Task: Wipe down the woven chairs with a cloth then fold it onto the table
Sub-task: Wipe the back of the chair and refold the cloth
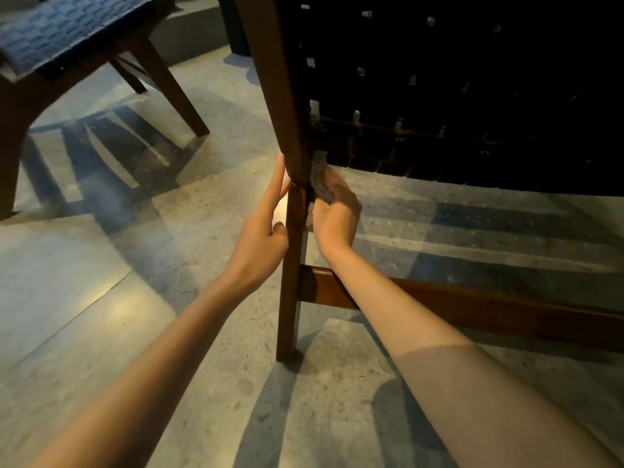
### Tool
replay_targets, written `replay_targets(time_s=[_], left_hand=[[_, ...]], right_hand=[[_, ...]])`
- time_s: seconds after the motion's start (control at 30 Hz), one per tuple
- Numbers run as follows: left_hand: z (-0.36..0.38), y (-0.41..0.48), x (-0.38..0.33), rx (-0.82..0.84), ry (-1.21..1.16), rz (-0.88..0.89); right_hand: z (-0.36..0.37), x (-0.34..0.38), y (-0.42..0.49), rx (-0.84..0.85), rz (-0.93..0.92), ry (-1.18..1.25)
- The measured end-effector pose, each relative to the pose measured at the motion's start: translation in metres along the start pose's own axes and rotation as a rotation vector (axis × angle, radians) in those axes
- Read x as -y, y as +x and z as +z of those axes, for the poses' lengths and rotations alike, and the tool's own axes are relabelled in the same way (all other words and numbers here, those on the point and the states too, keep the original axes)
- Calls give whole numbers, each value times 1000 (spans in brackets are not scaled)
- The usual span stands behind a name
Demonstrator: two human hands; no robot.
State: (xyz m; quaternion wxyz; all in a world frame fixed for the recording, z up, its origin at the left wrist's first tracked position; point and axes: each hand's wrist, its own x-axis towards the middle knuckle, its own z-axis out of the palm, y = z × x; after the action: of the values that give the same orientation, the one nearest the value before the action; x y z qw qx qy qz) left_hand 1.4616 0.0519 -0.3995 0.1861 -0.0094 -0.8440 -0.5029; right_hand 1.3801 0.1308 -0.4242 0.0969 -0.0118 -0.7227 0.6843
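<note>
Grey cloth (319, 180) in right hand (336, 216) at chair leg (292, 265), left hand (263, 231) opposite.

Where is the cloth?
The cloth is near the middle of the head view, bunched in the right hand against the chair leg, just under the woven panel.

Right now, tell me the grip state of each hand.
Left hand: open, straight fingers resting against the chair leg.
Right hand: closed round the grey cloth, held against that leg.
</note>
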Motion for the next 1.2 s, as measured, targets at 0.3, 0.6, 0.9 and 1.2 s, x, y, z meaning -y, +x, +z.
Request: replay_targets(time_s=[0.3,0.6,0.9,1.2], left_hand=[[14,-33,-2,-73,20,-71],[7,-45,-23,-80,-218,-215],[-51,-24,-89,-94,-406,-58],[-112,-7,-131,-286,-195,19]], right_hand=[[-63,-16,-31,541,-103,-358],[-89,71,-19,622,-497,-611],[-95,172,-27,732,-538,-509],[-108,234,-39,678,-513,-342]])
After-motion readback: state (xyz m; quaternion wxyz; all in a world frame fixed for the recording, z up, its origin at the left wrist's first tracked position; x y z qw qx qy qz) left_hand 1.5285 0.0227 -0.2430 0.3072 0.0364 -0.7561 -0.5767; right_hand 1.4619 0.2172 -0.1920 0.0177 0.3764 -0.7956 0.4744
